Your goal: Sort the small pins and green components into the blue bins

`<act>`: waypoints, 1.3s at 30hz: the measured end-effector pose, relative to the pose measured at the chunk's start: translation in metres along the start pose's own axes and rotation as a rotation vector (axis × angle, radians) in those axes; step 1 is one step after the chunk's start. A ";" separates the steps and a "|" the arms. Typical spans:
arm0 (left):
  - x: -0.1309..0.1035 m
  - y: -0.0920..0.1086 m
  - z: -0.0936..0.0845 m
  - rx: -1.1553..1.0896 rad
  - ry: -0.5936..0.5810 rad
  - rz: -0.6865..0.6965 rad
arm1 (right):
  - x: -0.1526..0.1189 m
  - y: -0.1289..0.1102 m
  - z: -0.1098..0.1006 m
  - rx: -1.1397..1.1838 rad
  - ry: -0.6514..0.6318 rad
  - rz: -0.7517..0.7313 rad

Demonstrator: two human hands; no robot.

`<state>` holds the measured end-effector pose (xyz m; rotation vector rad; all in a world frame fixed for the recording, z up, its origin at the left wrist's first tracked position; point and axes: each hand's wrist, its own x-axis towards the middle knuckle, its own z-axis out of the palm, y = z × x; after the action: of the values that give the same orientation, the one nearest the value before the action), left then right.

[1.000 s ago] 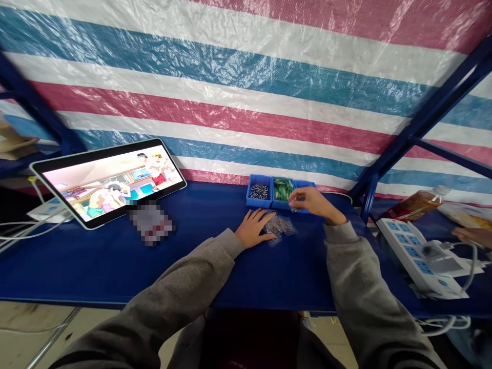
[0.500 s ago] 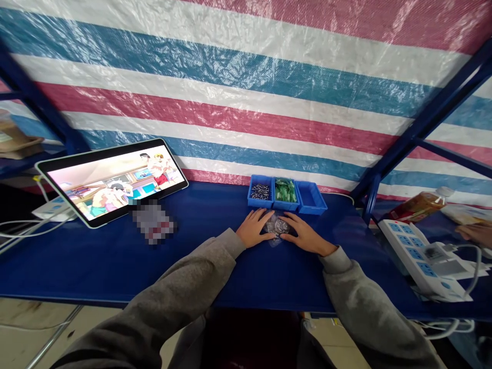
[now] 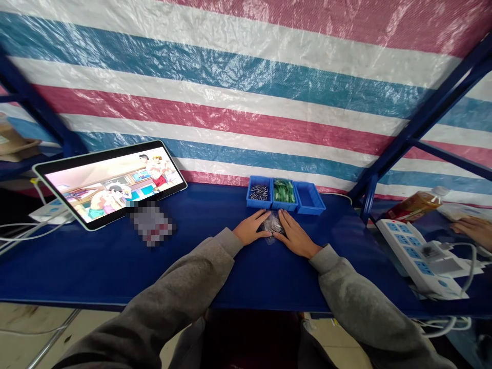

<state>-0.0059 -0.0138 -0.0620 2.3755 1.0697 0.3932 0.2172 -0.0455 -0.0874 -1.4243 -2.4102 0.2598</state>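
A small clear plastic bag (image 3: 272,224) with greyish, shiny contents lies on the blue table; what exactly is inside is too small to make out. My left hand (image 3: 249,228) rests at its left side, fingers stretched out and thumb apart, touching its edge. On the other side my right hand (image 3: 295,236) lies flat with fingers extended, partly covering the bag. Just beyond my fingers stand three joined blue bins: the left bin (image 3: 251,201) holds small dark metal pieces like screws, the middle bin (image 3: 284,207) holds green packets, and the right bin (image 3: 310,209) shows a bare bottom.
A tablet (image 3: 115,184) playing a cartoon leans at the left, with a blurred-out item (image 3: 152,224) before it. A white power strip (image 3: 413,251) with plugs and a drink bottle (image 3: 415,204) are at right. Another person's hand (image 3: 472,230) shows at the far right.
My right hand has moved left and inward, covering more of the plastic bag. My hands are closer together, and the bag looks more gathered between them.
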 end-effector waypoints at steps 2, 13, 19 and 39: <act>-0.001 0.001 0.000 -0.019 0.019 0.019 | 0.000 -0.002 -0.001 0.015 0.039 0.017; 0.001 0.002 0.000 0.029 0.256 0.119 | 0.019 0.001 -0.037 0.082 0.462 0.073; -0.002 0.002 -0.001 0.044 0.269 0.105 | 0.059 0.018 -0.076 0.036 0.424 0.123; 0.000 0.002 0.000 0.063 0.225 0.108 | 0.136 0.052 -0.100 -0.089 -0.351 0.157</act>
<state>-0.0044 -0.0146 -0.0607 2.4972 1.0670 0.6886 0.2358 0.0980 0.0144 -1.7369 -2.6110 0.4812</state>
